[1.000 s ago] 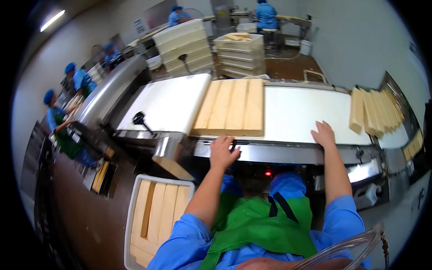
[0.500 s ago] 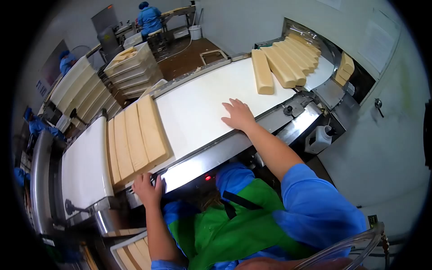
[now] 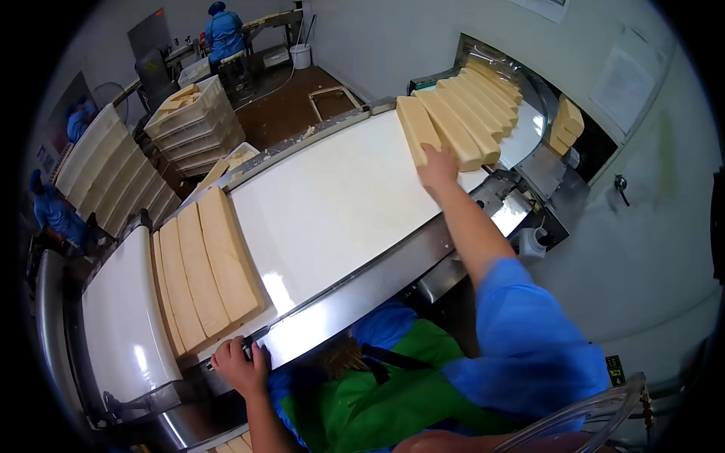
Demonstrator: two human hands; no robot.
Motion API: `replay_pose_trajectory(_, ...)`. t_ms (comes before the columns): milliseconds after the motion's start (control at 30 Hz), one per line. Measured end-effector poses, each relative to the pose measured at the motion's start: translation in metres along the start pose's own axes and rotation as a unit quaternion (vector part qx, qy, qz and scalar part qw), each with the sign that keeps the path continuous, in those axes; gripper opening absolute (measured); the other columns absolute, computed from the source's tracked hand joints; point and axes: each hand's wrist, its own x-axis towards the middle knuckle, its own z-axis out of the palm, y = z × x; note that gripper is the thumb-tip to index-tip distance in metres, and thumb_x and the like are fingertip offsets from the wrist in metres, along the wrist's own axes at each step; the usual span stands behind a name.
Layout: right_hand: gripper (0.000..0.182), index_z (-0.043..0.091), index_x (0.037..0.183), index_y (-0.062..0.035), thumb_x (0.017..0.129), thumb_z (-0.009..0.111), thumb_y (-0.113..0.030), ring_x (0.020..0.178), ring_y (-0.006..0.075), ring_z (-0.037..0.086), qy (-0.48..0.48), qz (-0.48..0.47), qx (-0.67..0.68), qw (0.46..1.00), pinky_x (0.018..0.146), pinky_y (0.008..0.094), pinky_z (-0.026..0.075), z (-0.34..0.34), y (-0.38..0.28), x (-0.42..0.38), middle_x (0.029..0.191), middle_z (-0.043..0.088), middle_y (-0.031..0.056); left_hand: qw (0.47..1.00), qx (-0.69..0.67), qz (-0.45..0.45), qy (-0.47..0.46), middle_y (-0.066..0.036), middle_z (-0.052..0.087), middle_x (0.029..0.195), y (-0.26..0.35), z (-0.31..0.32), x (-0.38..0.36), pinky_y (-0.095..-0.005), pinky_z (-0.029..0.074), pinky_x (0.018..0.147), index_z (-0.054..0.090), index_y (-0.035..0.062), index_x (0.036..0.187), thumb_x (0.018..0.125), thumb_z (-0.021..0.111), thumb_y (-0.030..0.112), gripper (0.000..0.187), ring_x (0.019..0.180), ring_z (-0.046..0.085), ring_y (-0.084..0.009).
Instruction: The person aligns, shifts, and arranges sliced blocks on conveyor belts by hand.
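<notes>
My right hand (image 3: 438, 170) is on the near end of a long pale-yellow block (image 3: 414, 130), its fingers bent over the end. That block is the leftmost of a fanned row of similar blocks (image 3: 472, 113) at the belt's right end. At the near edge of the conveyor, my left hand (image 3: 242, 368) is curled around a black knob (image 3: 249, 346). Just beyond it, several more yellow blocks (image 3: 198, 264) lie side by side across the white belt (image 3: 325, 196).
Beyond a gap on the left, another white belt (image 3: 121, 309) curves down. Stacked white crates (image 3: 192, 124) stand behind the conveyor. Several people in blue work farther off, one person (image 3: 224, 36) seated. A white jug (image 3: 531, 241) hangs below the right end.
My right hand has moved right and away from me, from over the bare belt onto the leftmost block of the fanned row. My left hand stays at the knob. The view has shifted.
</notes>
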Motion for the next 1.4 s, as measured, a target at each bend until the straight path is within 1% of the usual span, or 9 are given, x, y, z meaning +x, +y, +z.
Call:
replay_pose_trajectory(100,0.065,0.058,0.142,-0.0167,0.081,0.075,-0.029,0.123,0.0315,0.058,-0.123,0.062,0.581,0.802,0.104,0.0408,0.048,0.014,0.062,0.02,0.124,0.065,0.0204,1.0,0.004,0.006,0.017,-0.014,0.064,0.102,0.0,0.001,0.002,-0.0519,0.038,0.101,0.068,0.007,0.101,0.079,0.071,0.026,0.029,0.103,0.059,-0.0352)
replay_pose_trajectory(233,0.07,0.056,0.144,-0.0151,0.08,0.076,-0.032,0.122,0.0341,0.058,-0.025,-0.005,0.158,0.987,0.103,0.0444,0.048,-0.011,0.087,0.034,0.129,0.063,0.0201,1.0,0.011,0.002,0.009,-0.013,0.064,0.101,0.002,0.001,0.002,-0.0533,0.038,0.1,0.068,0.0077,0.1,0.078,0.071,0.026,0.029,0.102,0.059,-0.0344)
replay_pose_trajectory(367,0.075,0.054,0.146,-0.022,0.078,0.081,-0.038,0.123,0.0353,0.057,0.077,0.028,-0.14,0.987,0.105,0.0468,0.048,0.018,0.066,0.037,0.137,0.058,0.0198,1.0,0.016,0.007,0.018,-0.01,0.065,0.101,-0.004,0.003,0.0,-0.0557,0.039,0.1,0.069,0.0101,0.1,0.077,0.071,0.028,0.029,0.099,0.062,-0.0332)
replay_pose_trajectory(600,0.075,0.055,0.145,-0.0231,0.077,0.081,-0.04,0.118,0.038,0.061,0.042,0.0,-0.083,0.996,0.102,0.0481,0.049,0.005,0.07,0.031,0.13,0.062,0.0202,0.999,0.004,-0.023,0.027,-0.009,0.065,0.101,0.001,0.003,-0.001,-0.0568,0.037,0.102,0.069,0.0121,0.099,0.077,0.072,0.027,0.027,0.102,0.06,-0.0312)
replay_pose_trajectory(733,0.071,0.059,0.141,-0.0173,0.077,0.075,-0.044,0.126,0.0391,0.057,-0.069,0.007,0.474,0.878,0.106,0.0467,0.048,0.094,0.199,0.123,0.127,0.065,0.0221,0.999,-0.003,-0.031,0.028,-0.008,0.065,0.099,0.003,0.003,0.003,-0.0591,0.036,0.103,0.07,0.0124,0.095,0.076,0.072,0.026,0.024,0.102,0.059,-0.0302)
replay_pose_trajectory(933,0.074,0.058,0.141,-0.0148,0.076,0.077,-0.044,0.122,0.0417,0.06,0.066,0.035,-0.026,0.997,0.1,0.0496,0.051,0.014,0.128,0.057,0.129,0.064,0.0225,0.999,-0.008,-0.034,0.033,-0.007,0.064,0.097,0.006,0.004,0.002,-0.0593,0.036,0.103,0.069,0.0134,0.093,0.075,0.072,0.026,0.022,0.1,0.059,-0.0299)
replay_pose_trajectory(1067,0.064,0.062,0.136,-0.0149,0.08,0.073,-0.044,0.104,0.0359,0.069,0.047,-0.027,-0.018,0.998,0.088,0.0497,0.055,0.015,0.147,0.086,0.111,0.071,0.0173,0.999,-0.005,-0.034,0.02,-0.007,0.064,0.097,0.004,0.004,0.003,-0.0595,0.036,0.103,0.069,0.0138,0.094,0.075,0.072,0.026,0.023,0.1,0.059,-0.0298)
replay_pose_trajectory(1167,0.054,0.065,0.129,-0.0102,0.092,0.059,-0.049,0.083,0.0253,0.07,-0.215,0.196,0.408,0.865,0.079,0.0373,0.055,-0.029,0.151,0.091,0.09,0.071,0.008,0.999,0.003,-0.033,0.017,-0.007,0.064,0.098,0.003,0.004,0.002,-0.0594,0.036,0.103,0.069,0.0136,0.095,0.075,0.072,0.026,0.024,0.1,0.059,-0.0298)
replay_pose_trajectory(1400,0.078,0.057,0.133,0.0062,0.087,0.07,-0.056,0.114,0.0294,0.067,-0.058,-0.024,0.25,0.966,0.097,0.0415,0.051,0.026,0.086,0.098,0.122,0.069,0.0234,1.0,-0.002,-0.02,0.022,-0.007,0.064,0.099,0.005,0.003,0.003,-0.0591,0.035,0.104,0.069,0.0127,0.096,0.075,0.072,0.027,0.025,0.1,0.059,-0.0296)
